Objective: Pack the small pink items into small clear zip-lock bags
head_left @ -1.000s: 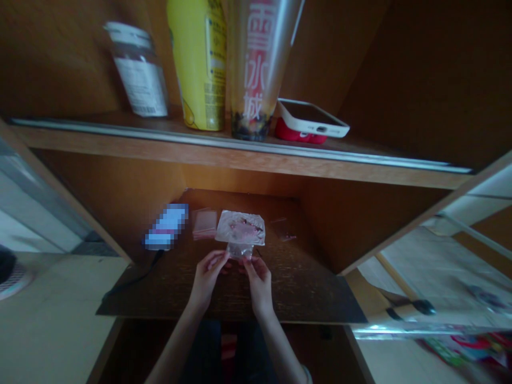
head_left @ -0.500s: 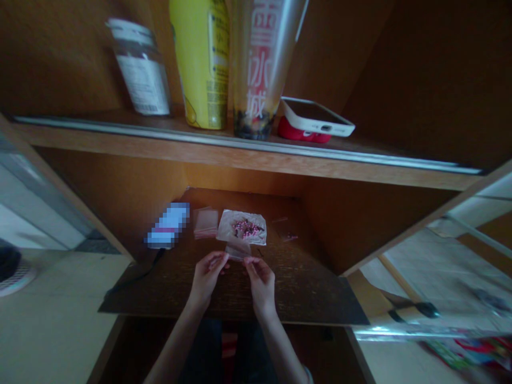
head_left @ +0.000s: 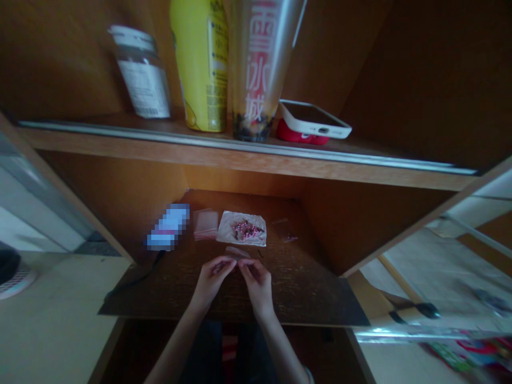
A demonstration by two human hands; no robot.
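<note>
Between my two hands is a small clear plastic bag [head_left: 237, 252], pinched along its near edge and seen nearly edge-on. My left hand [head_left: 216, 272] grips it from the left, fingers closed. From the right, my right hand [head_left: 256, 274] pinches the same edge, its fingertips almost touching the left ones. Just beyond lies a crumpled white sheet [head_left: 226, 224] with a heap of small pink and dark beads [head_left: 247, 230] on it. A stack of clear bags [head_left: 206, 224] rests to its left. On the right lies another clear bag [head_left: 287, 232] with a few pink bits in it.
A lit phone [head_left: 168, 226] with a cable stands at the left of the brown board [head_left: 280, 288]. The shelf edge [head_left: 248, 154] overhangs the back. Above are a white-capped jar [head_left: 144, 85], a yellow bottle [head_left: 204, 69], a drink cup [head_left: 256, 80] and a white-cased phone [head_left: 316, 117].
My hands have come closer together along the bag's near edge. The bag, spread flat and facing up before, now appears tilted and narrower.
</note>
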